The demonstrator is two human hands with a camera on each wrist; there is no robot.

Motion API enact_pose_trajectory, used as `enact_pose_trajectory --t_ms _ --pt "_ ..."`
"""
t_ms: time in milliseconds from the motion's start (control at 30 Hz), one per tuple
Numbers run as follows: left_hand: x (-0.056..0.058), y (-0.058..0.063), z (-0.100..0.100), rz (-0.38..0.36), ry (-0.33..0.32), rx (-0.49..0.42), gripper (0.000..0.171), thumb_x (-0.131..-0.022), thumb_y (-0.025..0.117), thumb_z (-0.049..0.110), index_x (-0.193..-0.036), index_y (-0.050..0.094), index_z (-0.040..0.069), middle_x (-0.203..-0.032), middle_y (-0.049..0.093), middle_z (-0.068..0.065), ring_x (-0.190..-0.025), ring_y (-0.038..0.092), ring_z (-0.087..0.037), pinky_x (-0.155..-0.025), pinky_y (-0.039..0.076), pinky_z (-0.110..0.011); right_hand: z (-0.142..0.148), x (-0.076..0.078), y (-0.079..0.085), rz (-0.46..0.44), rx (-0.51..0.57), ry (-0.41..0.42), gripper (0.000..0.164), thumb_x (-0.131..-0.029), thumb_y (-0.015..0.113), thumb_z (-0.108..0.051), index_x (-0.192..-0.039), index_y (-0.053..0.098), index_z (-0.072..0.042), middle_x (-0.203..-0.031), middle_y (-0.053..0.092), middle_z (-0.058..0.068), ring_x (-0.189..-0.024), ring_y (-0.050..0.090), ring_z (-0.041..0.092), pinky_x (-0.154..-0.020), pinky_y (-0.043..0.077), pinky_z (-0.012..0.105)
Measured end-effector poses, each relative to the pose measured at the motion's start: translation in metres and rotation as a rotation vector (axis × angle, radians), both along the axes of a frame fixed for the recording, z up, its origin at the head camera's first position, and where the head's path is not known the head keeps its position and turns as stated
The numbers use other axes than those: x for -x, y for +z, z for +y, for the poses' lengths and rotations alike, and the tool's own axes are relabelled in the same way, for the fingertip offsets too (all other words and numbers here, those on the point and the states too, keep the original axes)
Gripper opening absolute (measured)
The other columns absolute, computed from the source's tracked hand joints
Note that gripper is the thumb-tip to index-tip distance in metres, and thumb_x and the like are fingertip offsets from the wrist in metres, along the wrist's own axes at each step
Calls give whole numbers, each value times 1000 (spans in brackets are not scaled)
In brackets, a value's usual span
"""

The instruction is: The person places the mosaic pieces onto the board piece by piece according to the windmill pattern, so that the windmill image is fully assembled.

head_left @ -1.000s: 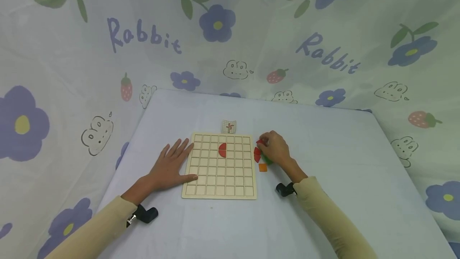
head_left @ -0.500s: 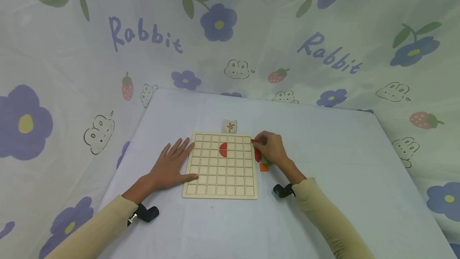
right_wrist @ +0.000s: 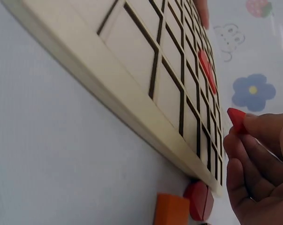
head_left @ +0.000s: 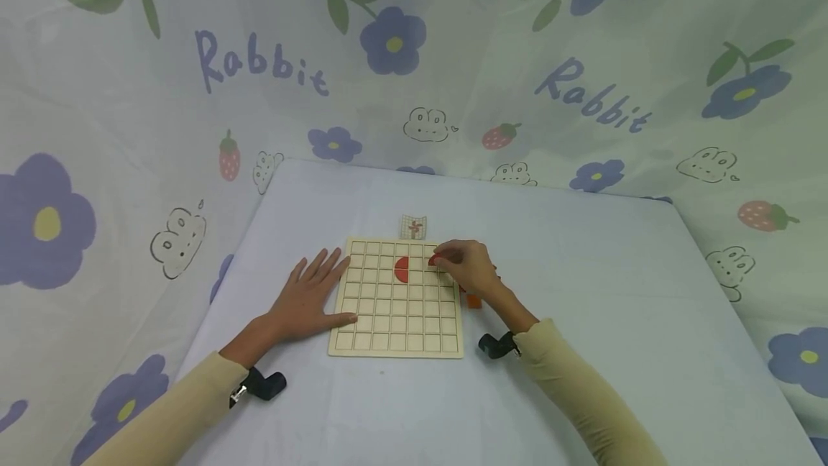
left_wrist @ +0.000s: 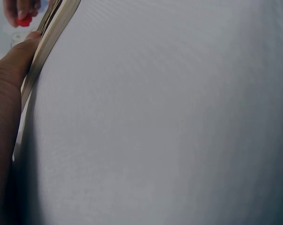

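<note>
A wooden grid board (head_left: 396,354) lies on the white table. Spread out, my left hand (head_left: 309,304) rests along its left edge, with fingertips and thumb on the rim. My right hand (head_left: 475,268) is over the upper right of the board, pinching a small red quarter-round piece (right_wrist: 236,120) between thumb and fingertips. Two red pieces (head_left: 402,270) sit in adjoining cells of the grid, forming a half circle with its straight side to the right. From the head, the right hand partly covers the loose pieces beside the board.
Off the board's right edge lie an orange square block (right_wrist: 172,209) and red pieces (right_wrist: 198,200). A small card (head_left: 413,227) printed with a red pinwheel pattern on a grid lies behind the board. Patterned cloth hangs around the table.
My right hand has lifted the red piece from the pile at the right and carried it leftward over the board. My left hand has stayed on the board's edge.
</note>
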State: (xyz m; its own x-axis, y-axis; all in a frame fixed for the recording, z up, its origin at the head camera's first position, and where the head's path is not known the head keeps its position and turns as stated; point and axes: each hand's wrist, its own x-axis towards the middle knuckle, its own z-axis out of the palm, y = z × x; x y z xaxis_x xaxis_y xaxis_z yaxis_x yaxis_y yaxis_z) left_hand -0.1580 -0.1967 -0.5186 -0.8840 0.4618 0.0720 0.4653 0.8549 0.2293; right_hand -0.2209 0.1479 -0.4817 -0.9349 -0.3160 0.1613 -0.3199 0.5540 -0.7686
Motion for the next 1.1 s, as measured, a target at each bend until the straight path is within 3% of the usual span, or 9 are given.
enact_pose_trajectory --t_ms 200,300,500,733,967,1100 --pt "0 1 0 -14 -2 -3 113 -78 46 85 -159 16 11 -164 9 -12 -149 2 -32 -115 3 -58 -12 -4 -4 -54 26 90 9 -88 75 -10 -97 75 -9 -91 71 -3 -77 66 11 -69 55 30" --pt "1 2 0 -16 -4 -5 113 -78 47 85 -159 15 11 -164 9 -12 -149 3 -33 -115 3 -58 -18 -5 -5 -75 16 97 8 -88 76 -12 -96 76 -11 -91 71 -5 -77 65 10 -68 55 29" --pt "1 1 0 -14 -1 -3 113 -78 47 85 -159 16 11 -164 9 -11 -149 3 -33 -115 4 -59 -28 -5 -8 -16 -62 85 7 -87 77 -13 -93 77 -9 -85 71 -5 -72 61 9 -64 52 28" --pt "0 -2 0 4 6 -22 112 -78 50 83 -158 18 11 -164 11 -12 -149 4 -33 -115 4 -59 -32 -5 -10 114 -223 114 4 -87 77 -14 -87 79 -10 -82 63 -4 -72 53 10 -62 46 27" --pt "0 -3 0 6 5 -16 112 -78 47 85 -158 18 12 -164 10 -11 -149 4 -33 -115 3 -58 -33 -8 -7 86 -217 149 5 -86 78 -15 -89 77 -12 -82 63 -6 -74 57 10 -63 49 29" --pt "0 -3 0 0 9 -3 113 -77 46 86 -159 16 13 -164 9 -10 -149 3 -32 -115 3 -58 -36 -9 -7 69 -282 166 9 -87 77 -24 -92 77 -16 -84 63 -8 -77 58 8 -64 50 27"
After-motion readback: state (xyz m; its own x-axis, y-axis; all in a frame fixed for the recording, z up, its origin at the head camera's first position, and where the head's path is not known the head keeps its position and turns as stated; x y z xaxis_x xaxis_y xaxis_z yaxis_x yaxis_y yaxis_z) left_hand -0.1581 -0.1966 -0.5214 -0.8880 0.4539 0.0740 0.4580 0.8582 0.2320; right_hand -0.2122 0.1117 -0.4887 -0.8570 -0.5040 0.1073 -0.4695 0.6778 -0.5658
